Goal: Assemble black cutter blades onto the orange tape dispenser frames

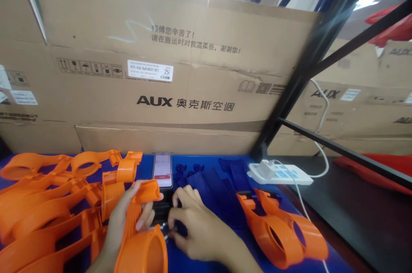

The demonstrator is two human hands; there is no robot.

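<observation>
My left hand [144, 213] is closed around an orange plastic part [141, 247], which has a wide ring at its lower end and a squared socket at the top. Just to the right, my right hand [196, 225] is curled with thumb and fingers drawn together; whatever is in them is hidden. A black object [161, 210] lies between the two hands, partly covered. Beyond it a phone [162, 172] with a lit screen rests on the blue surface. Dark blue flat pieces [217, 187] and small dark blue parts [189, 170] lie past my right hand.
Several similar orange parts [35, 217] are heaped on the left. Two more orange parts [283, 238] with dark pieces at their ends lie on the right. A white power strip [298, 174] with a plug and cables sits behind them. Cardboard boxes [193, 75] and a black rack post [296, 84] stand behind.
</observation>
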